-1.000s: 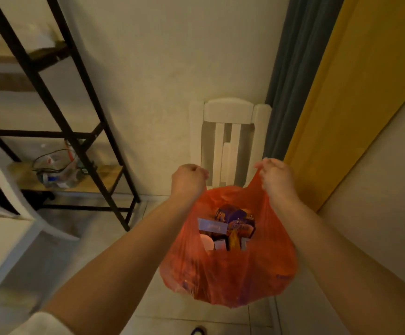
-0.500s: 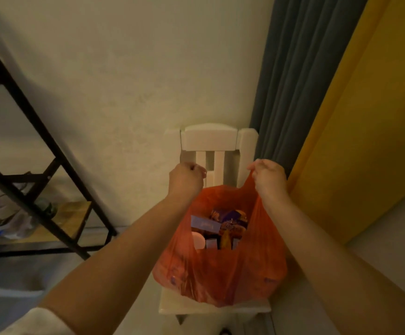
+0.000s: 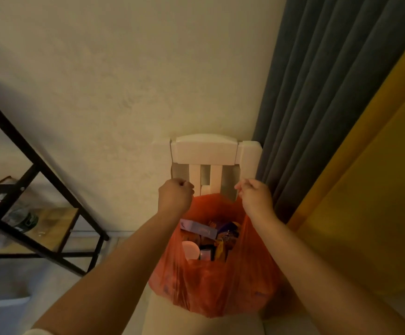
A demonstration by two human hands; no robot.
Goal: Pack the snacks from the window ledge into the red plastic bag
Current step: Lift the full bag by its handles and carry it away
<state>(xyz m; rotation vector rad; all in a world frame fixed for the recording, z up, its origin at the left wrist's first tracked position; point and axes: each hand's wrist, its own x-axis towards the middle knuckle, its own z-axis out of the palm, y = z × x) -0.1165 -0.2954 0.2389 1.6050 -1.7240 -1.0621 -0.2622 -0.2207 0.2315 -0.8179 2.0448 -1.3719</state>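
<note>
Head view: left hand (image 3: 175,199) and right hand (image 3: 257,201) each clench a handle of the thin red plastic bag (image 3: 217,284). It looks soft, sagging with boxed snacks (image 3: 207,238); the handles seem the safest hold.

The bag (image 3: 220,286) is set on the chair's (image 3: 206,151) seat, before its backrest, with snacks (image 3: 208,240) inside. A shelf rack (image 3: 39,213) is placed left, a curtain (image 3: 329,93) right.

Domestic room, evidently a home: plain plastered wall (image 3: 100,81), grey curtain (image 3: 329,105) beside yellow drape (image 3: 377,201), white slatted chair (image 3: 206,151), black-framed shelf unit (image 3: 39,213) (household clutter, indistinct).
</note>
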